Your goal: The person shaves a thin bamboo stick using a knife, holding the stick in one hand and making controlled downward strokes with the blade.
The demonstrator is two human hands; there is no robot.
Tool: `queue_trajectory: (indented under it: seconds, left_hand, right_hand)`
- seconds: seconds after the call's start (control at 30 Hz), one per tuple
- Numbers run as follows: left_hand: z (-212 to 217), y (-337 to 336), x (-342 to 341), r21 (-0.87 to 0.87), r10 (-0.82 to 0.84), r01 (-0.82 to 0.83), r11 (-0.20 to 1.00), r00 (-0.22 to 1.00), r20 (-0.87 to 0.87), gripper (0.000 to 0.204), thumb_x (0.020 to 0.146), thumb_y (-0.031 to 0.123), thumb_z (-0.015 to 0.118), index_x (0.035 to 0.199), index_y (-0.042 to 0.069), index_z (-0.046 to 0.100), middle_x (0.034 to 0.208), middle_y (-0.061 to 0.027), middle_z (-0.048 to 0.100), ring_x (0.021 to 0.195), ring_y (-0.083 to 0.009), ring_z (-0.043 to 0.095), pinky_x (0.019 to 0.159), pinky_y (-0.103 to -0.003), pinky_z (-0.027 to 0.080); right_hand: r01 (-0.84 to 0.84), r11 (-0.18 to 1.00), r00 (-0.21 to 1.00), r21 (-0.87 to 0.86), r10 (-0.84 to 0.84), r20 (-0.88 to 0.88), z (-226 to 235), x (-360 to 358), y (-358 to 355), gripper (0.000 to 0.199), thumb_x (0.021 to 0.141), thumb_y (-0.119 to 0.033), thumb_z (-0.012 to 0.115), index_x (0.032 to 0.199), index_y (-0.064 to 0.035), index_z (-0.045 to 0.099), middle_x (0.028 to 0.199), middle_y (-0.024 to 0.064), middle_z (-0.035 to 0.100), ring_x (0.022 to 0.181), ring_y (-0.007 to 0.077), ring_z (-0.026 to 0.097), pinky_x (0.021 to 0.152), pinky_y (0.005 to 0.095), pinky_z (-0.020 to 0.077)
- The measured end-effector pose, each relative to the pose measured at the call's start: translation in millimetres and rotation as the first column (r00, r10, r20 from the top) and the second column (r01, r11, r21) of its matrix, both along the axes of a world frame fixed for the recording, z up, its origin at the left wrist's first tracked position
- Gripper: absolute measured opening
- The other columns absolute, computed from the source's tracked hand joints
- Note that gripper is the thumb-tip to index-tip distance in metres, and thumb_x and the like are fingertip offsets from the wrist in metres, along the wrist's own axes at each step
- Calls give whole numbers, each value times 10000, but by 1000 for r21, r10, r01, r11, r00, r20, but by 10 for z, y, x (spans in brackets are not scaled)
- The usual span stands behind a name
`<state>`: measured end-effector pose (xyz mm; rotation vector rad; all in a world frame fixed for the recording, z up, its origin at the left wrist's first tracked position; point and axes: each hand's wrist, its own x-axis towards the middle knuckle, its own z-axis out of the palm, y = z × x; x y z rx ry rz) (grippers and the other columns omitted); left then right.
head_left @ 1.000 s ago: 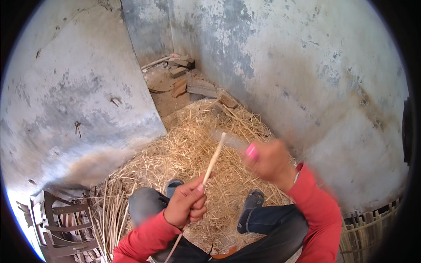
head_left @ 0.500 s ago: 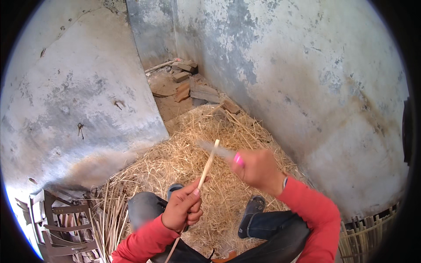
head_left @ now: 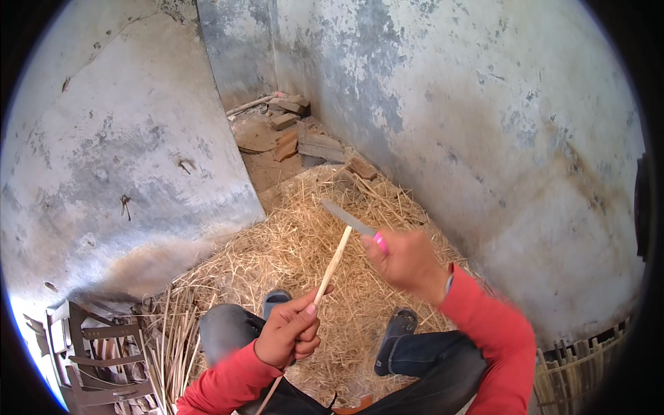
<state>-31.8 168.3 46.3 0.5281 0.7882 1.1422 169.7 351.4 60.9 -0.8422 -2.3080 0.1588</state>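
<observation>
Sitting over a straw heap (head_left: 277, 256), a person grips a thin pale bamboo strip (head_left: 333, 264) near its lower part, left hand (head_left: 287, 335) fingers closed around it. The right hand (head_left: 408, 263) is clenched on a pink-handled knife (head_left: 349, 220) touching the strip's tip. The strip looks light, springy and splintery.

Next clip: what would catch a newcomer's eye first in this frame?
At centre, the left hand grips a pale stick pointing up, and the right hand holds a pink-handled knife with its blade at the stick's tip. Beneath them a straw pile fills the corner between two stained grey walls, with bricks behind.
</observation>
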Motion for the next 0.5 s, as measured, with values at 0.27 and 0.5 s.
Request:
queue_trajectory:
  seconds: [0.27, 0.5]
  left_hand:
    - [-38, 3, 8, 6, 46, -46, 999, 997, -54, 478, 1092, 221, 450, 1535, 54, 379, 605, 42, 234, 451, -67, 229, 422, -247, 202]
    - [-189, 37, 133, 145, 150, -114, 983, 951, -270, 467, 1088, 161, 464, 1538, 57, 393, 616, 38, 349, 445, -60, 324, 416, -238, 278]
  right_hand:
    - [-33, 986, 986, -161, 5, -169, 128, 149, 8, 401, 970, -338, 635, 676, -67, 597, 501, 136, 509, 422, 303, 549, 426, 417, 422]
    - [-246, 963, 963, -112, 229, -142, 72, -3, -268, 380, 937, -332, 693, 698, -55, 591, 509, 126, 495, 425, 276, 510, 428, 393, 395]
